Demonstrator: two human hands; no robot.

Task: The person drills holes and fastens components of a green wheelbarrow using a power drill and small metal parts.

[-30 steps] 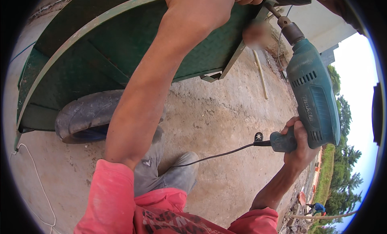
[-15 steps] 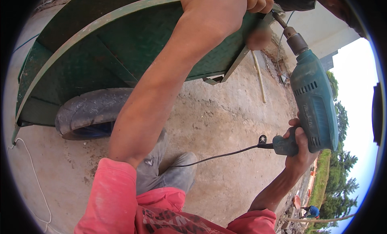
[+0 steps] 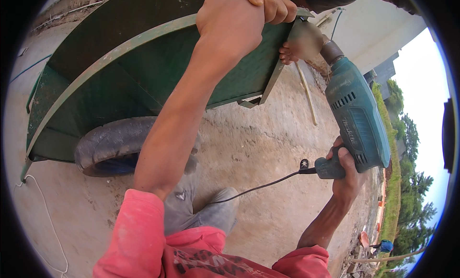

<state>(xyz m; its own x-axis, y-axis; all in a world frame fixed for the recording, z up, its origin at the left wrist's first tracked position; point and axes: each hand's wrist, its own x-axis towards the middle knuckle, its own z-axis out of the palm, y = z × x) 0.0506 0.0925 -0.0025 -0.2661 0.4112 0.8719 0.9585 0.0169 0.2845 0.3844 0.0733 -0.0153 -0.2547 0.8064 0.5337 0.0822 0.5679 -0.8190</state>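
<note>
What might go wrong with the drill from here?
Another person's hand looks close to the chuck; a slip might hurt it. Only the right hand appears to hold the drill, so it could twist if it binds. The slack cord hangs near the user's leg and might snag.

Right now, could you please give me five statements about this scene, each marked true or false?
1. The right hand grips the teal plastic power drill. True.
2. The left hand also grips the drill. False: it is up by the curved dark-green metal body.
3. The thick black rubber tyre is left of the drill. True.
4. The person's sleeves are green. False: they are pinkish red.
5. A thin black cord leaves the drill's handle. True.
</note>
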